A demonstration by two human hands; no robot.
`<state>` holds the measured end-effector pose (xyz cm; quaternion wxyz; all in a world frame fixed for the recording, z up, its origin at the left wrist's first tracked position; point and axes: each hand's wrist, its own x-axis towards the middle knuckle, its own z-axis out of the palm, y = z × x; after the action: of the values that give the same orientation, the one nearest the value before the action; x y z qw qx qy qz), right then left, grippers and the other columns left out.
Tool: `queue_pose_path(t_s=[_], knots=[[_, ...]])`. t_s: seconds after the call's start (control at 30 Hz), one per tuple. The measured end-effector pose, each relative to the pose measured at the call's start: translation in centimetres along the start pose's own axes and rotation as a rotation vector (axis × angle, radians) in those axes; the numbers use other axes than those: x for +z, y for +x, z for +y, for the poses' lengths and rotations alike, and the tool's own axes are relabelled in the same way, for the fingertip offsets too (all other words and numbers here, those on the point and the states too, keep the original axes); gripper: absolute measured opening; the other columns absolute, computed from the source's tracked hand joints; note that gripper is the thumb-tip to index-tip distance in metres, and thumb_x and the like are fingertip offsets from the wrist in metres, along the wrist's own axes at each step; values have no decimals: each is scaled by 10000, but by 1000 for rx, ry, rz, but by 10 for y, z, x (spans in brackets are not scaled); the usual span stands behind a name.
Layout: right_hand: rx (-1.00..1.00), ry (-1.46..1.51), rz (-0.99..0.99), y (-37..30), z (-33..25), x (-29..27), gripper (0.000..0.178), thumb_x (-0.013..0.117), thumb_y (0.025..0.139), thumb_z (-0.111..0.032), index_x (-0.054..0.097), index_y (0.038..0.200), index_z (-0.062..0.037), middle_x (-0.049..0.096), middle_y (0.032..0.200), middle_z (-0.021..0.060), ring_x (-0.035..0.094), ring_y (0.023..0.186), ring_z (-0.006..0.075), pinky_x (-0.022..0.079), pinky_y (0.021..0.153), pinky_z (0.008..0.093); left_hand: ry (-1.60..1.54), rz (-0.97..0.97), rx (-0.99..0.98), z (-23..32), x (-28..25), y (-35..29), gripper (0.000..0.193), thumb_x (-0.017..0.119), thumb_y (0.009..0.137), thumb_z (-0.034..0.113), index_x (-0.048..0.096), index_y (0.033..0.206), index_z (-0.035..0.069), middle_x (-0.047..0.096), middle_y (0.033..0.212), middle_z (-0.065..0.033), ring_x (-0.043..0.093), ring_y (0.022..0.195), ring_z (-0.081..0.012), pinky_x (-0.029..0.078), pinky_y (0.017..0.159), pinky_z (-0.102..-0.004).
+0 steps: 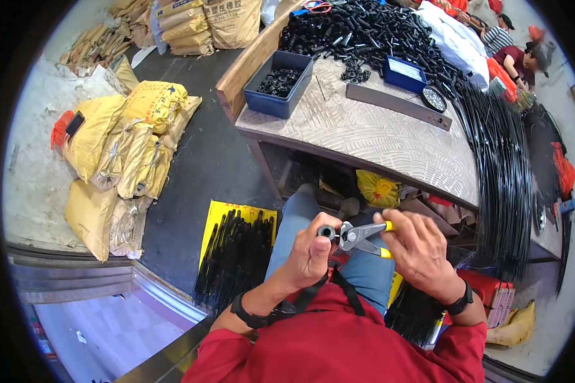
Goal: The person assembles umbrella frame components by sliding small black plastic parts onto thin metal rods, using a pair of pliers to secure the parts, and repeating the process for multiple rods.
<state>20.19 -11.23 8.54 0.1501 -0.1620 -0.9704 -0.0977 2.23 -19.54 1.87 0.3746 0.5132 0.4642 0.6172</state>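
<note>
My left hand (308, 256) is closed round a short dark tube (326, 232), whose round hollow end faces up. My right hand (421, 252) grips end-cutting nippers (358, 236) with yellow-tipped handles, spread apart. The nippers' jaws are right beside the tube's end, above my lap; whether they bite on something there is too small to tell. By my left knee, a bundle of thin black rods (233, 258) lies on a yellow sack (217, 220).
Ahead is a worktable (364, 131) with a blue bin (278, 86) of small black parts, a heap of black tubes (364, 32), a flat metal bar (399, 106) and a small blue box (405, 73). Long black rods (498, 179) hang over its right end. Filled sacks (131, 137) lie left. People (521, 64) sit far right.
</note>
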Motion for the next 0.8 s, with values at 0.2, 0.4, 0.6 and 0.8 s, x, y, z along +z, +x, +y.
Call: queue_pose_path(t_s=[0.2, 0.4, 0.6, 0.8], knots=[[11, -214, -14, 3, 2, -9, 351, 536, 722, -160, 570, 1042, -21, 484, 1110, 99, 505, 976, 217, 372, 871, 425, -31, -42, -36, 1, 0, 0, 591, 263, 880, 560, 487, 947, 17, 455, 702, -3, 376, 568, -55, 308, 503, -205], [-85, -330, -124, 10, 5, -32, 326, 541, 720, -160, 576, 1005, -6, 490, 1030, 103, 505, 877, 228, 401, 751, 374, 1, -49, -20, 3, 2, -3, 591, 252, 891, 538, 487, 1007, 8, 464, 733, -6, 374, 568, -54, 311, 511, -204], [-187, -110, -300, 8, 13, -16, 109, 541, 689, -136, 514, 717, -35, 424, 786, 81, 449, 699, 186, 371, 560, 308, 98, 30, 69, -4, 7, -8, 605, 243, 893, 531, 484, 1055, 0, 473, 759, -8, 374, 555, -43, 307, 493, -190], [-32, 271, -223, -7, 5, 12, 242, 577, 642, -85, 550, 875, -24, 450, 877, 106, 473, 761, 217, 408, 639, 323, -1, -60, -16, -9, -2, -4, 674, 240, 869, 583, 507, 1056, -7, 474, 720, -11, 384, 569, -40, 299, 482, -187]])
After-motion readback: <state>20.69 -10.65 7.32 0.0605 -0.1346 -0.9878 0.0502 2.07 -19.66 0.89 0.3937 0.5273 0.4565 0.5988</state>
